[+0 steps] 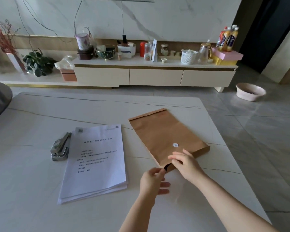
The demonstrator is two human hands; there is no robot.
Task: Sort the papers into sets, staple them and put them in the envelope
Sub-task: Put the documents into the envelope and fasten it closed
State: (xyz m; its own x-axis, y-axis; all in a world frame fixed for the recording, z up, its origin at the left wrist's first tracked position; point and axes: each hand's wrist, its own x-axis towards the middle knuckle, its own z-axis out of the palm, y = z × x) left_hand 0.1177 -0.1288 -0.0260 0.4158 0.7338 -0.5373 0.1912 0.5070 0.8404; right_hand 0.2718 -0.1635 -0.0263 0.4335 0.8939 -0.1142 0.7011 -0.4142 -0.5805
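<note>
A brown paper envelope (164,136) lies flat on the white table (57,113), its mouth toward me and a white button clasp on its face. My left hand (153,180) pinches the near lip of the envelope's mouth between thumb and fingertips. My right hand (185,162) holds the upper edge of that mouth, and a dark gap shows between the two. A stack of white printed papers (97,163) lies to the left of the envelope. A metal stapler (60,146) sits at the stack's left edge.
The table's right edge runs close beside the envelope, with grey tiled floor beyond. A low cream cabinet (154,76) crowded with jars, bottles and baskets stands against the far wall. A pink bowl (250,92) sits on the floor at right.
</note>
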